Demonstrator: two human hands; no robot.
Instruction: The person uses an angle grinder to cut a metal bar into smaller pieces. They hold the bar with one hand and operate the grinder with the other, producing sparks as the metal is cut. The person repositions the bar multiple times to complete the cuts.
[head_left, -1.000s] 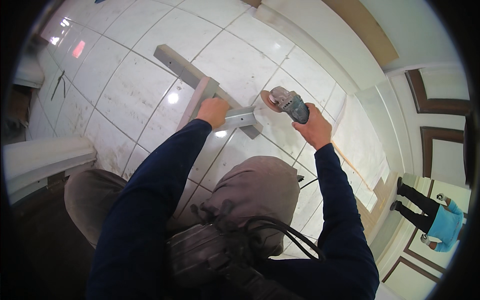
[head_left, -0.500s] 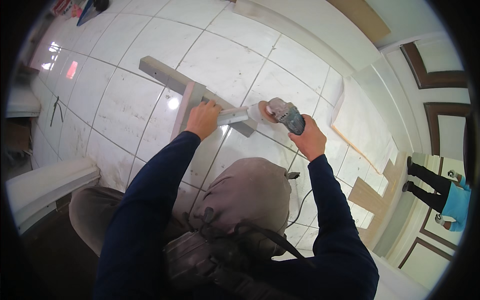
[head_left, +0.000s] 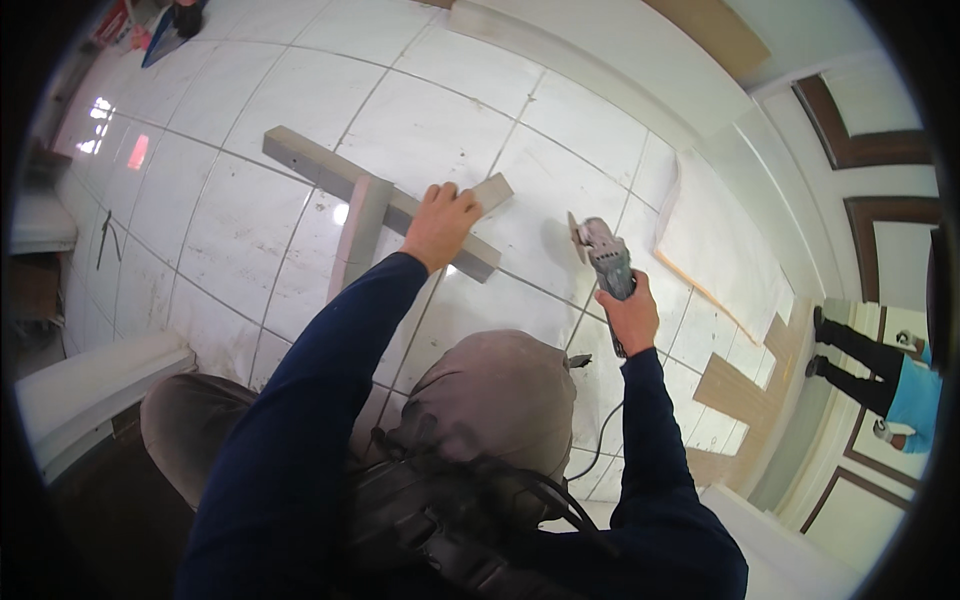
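Long grey rectangular metal tube [head_left: 380, 200], centre of frame on white tiled floor [head_left: 240, 230], is pressed down by left hand [head_left: 440, 222], fingers closed over it; grey angle grinder [head_left: 603, 258], right of centre, is clamped in right hand [head_left: 628, 318]. Risks judged: disc near left fingers; tube slipping on glossy tile; trailing black cord [head_left: 600, 440] snagging

Your right hand [head_left: 628, 312] has lifted the angle grinder [head_left: 603, 258] clear of the grey bar [head_left: 345, 182]; the disc no longer touches it.

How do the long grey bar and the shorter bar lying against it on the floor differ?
The long bar runs slantwise across several tiles; the short bar stands nearly crosswise to it. The left hand rests on the long bar; nothing touches the short bar. Both are grey, square-edged and flat on the floor.
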